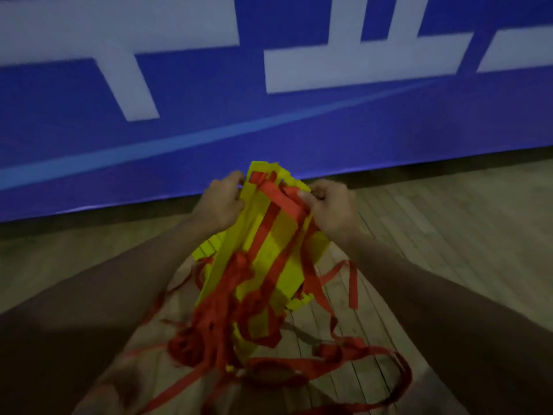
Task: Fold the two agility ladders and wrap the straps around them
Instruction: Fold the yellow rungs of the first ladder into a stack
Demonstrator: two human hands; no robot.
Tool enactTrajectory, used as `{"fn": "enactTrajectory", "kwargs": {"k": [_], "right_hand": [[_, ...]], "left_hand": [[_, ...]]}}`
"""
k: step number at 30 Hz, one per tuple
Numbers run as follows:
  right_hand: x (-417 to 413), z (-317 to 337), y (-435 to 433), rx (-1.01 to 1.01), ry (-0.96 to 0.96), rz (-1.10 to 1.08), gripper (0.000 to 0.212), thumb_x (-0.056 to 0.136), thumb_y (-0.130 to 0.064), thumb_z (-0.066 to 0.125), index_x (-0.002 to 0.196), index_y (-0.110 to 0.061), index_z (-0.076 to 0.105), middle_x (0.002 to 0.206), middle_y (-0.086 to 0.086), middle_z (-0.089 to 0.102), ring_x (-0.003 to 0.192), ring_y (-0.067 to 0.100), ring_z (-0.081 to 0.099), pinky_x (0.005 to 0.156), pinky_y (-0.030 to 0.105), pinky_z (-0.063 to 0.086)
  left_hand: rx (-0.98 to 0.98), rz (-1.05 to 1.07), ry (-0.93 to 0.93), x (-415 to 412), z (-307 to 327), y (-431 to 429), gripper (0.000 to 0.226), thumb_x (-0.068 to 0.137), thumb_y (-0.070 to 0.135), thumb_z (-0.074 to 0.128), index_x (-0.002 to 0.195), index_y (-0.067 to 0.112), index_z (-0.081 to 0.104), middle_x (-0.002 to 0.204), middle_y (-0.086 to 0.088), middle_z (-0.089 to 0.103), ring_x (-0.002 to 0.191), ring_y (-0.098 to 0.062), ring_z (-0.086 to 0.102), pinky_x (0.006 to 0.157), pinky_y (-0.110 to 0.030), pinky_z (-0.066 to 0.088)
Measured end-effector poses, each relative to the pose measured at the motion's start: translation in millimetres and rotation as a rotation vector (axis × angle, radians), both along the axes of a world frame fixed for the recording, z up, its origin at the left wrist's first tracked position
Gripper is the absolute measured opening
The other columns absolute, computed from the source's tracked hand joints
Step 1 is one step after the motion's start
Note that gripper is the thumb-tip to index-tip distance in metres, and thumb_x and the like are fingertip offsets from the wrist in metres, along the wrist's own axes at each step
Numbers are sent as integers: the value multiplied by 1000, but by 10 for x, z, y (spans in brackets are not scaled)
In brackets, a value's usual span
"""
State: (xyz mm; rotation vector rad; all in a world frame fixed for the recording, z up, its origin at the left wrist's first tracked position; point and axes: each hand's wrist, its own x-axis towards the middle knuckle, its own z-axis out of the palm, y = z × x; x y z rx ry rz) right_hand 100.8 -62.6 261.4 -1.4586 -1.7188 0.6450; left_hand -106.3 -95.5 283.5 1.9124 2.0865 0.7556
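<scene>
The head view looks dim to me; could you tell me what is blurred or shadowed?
Head view: dim overall, forearms in deep shadow; the stacked yellow plastic ladder rungs and red fabric straps bright but motion-blurred; blue banner with white lettering soft-edged.

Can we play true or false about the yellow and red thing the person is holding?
1. The left hand grips the yellow rungs. True.
2. The right hand is empty and hangs down. False: it holds one of the red straps at the top of the bundle.
3. The red straps are all wrapped up neat and tight. False: many hang loose and tangled, and some trail on the floor.
4. A blue banner with white shapes is behind the bundle. True.
5. The floor is green grass. False: it is a wooden floor made of boards.
</scene>
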Motion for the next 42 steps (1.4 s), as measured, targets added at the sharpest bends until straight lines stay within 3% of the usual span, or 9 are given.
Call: {"fn": "enactTrajectory", "kwargs": {"k": [5, 11, 19, 24, 29, 31, 33, 35, 42], "right_hand": [[-111, 692, -180, 142, -112, 97, 23, 82, -41, 75, 92, -20, 76, 92, 6, 75, 97, 26, 67, 78, 36, 52], [-184, 596, -342, 224, -172, 217, 22, 83, -41, 74, 87, -20, 77, 77, 0, 71, 82, 20, 64, 67, 33, 45], [-338, 589, -338, 362, -457, 339, 21, 91, -39, 58, 102, -27, 71, 97, 4, 70, 100, 29, 62, 72, 36, 46], [-133, 659, -417, 298, -541, 445, 49, 82, -25, 50, 129, -27, 62, 109, 7, 60, 112, 28, 53, 89, 38, 46], [28, 594, -444, 190, -531, 543, 51, 93, -14, 57, 141, -32, 48, 132, 4, 59, 125, 26, 52, 97, 48, 47], [76, 568, -456, 212, -484, 508, 48, 94, -11, 58, 139, -25, 51, 133, 4, 61, 125, 28, 54, 97, 44, 47], [97, 533, -460, 233, -433, 433, 43, 94, -9, 59, 135, -20, 56, 128, 6, 65, 119, 30, 57, 93, 38, 47], [81, 515, -462, 258, -369, 374, 35, 92, -10, 63, 126, -16, 61, 117, 8, 70, 110, 31, 62, 88, 38, 48], [64, 535, -348, 238, -237, 246, 15, 87, -18, 71, 102, -16, 71, 92, 3, 72, 90, 23, 65, 79, 32, 46]], "left_hand": [[178, 70, -195, 28, 376, -459, 38, 77, 3, 70, 111, 15, 59, 71, -1, 61, 77, -25, 62, 66, -33, 41], [251, 40, -374, 131, 26, -736, 42, 81, 19, 74, 117, 27, 56, 86, 6, 69, 90, -20, 68, 81, -37, 52], [245, 67, -242, 137, 62, -536, 44, 81, 21, 65, 119, 25, 44, 70, -2, 57, 72, -29, 58, 59, -35, 38], [184, 54, -172, 18, 80, -597, 65, 83, 16, 64, 141, 23, 34, 75, -6, 58, 76, -29, 59, 63, -35, 39], [208, 6, -199, -102, 70, -633, 67, 87, -1, 55, 148, 16, 34, 128, -10, 46, 102, -3, 45, 81, -8, 29], [209, 39, -312, -129, 63, -634, 64, 87, -6, 51, 147, 11, 33, 138, -9, 43, 122, -9, 43, 96, -10, 29], [233, 45, -499, -124, 60, -629, 54, 87, -10, 48, 137, 10, 44, 124, 0, 57, 122, -18, 51, 99, -20, 39], [258, 63, -641, -86, 99, -639, 46, 85, -16, 43, 123, 8, 53, 102, 8, 60, 100, -11, 58, 84, -11, 44], [254, 125, -774, 19, 141, -591, 36, 85, -17, 39, 103, 11, 51, 85, 5, 54, 76, -3, 50, 61, -8, 42]]}}
